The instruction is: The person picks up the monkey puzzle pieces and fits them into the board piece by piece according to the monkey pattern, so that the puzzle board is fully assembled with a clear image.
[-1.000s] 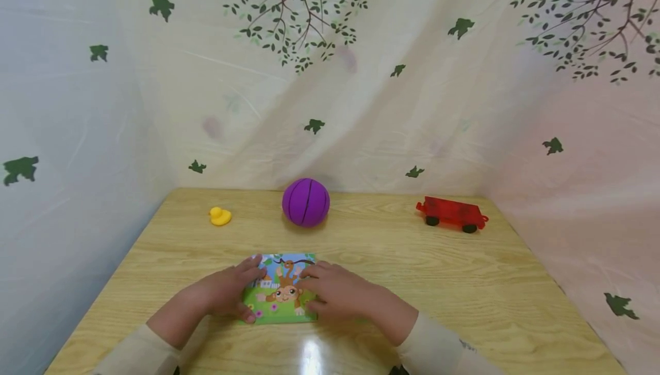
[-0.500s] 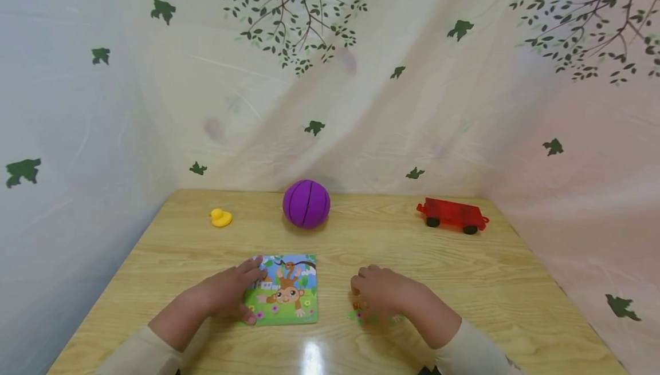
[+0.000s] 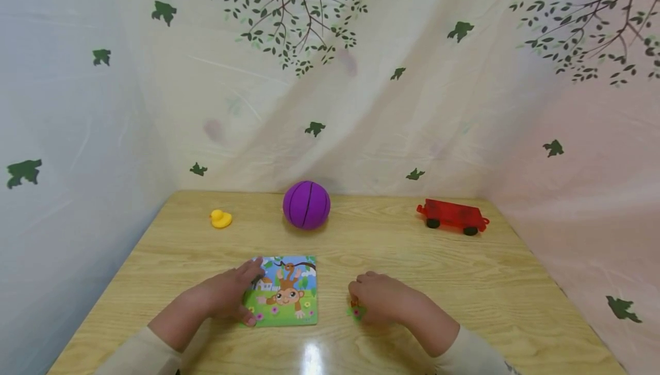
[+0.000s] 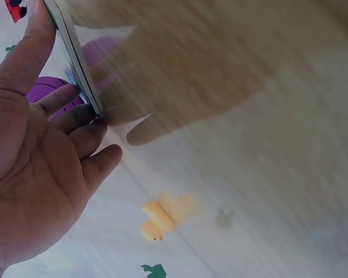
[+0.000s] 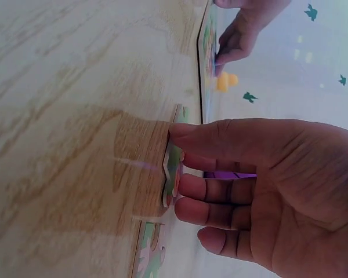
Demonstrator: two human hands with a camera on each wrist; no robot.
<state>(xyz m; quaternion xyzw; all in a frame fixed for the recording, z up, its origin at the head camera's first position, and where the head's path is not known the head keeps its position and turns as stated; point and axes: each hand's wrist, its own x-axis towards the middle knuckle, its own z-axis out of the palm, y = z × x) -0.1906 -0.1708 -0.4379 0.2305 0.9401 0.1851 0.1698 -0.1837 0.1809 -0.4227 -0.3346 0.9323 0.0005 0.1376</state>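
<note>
A square puzzle board (image 3: 289, 292) with a monkey picture lies flat on the table. My left hand (image 3: 227, 293) rests at its left edge, fingers and thumb spread along the side, as the left wrist view shows at the board's edge (image 4: 75, 58). To the right of the board, my right hand (image 3: 384, 299) is down close over the table. In the right wrist view its thumb and curled fingers pinch a small puzzle piece (image 5: 173, 162) with green on it. A second puzzle piece (image 5: 151, 249) lies near that hand. The palm hides most of these pieces from the head view.
Along the back of the wooden table (image 3: 371, 237) sit a yellow rubber duck (image 3: 220, 218), a purple ball (image 3: 306, 205) and a red toy wagon (image 3: 452, 216). Pale cloth (image 3: 361, 134) printed with leaves and birds hangs behind and at both sides.
My right hand has left the board's right edge, moved right to the loose pieces and closed its fingers there. The left hand has stayed on the board's left edge.
</note>
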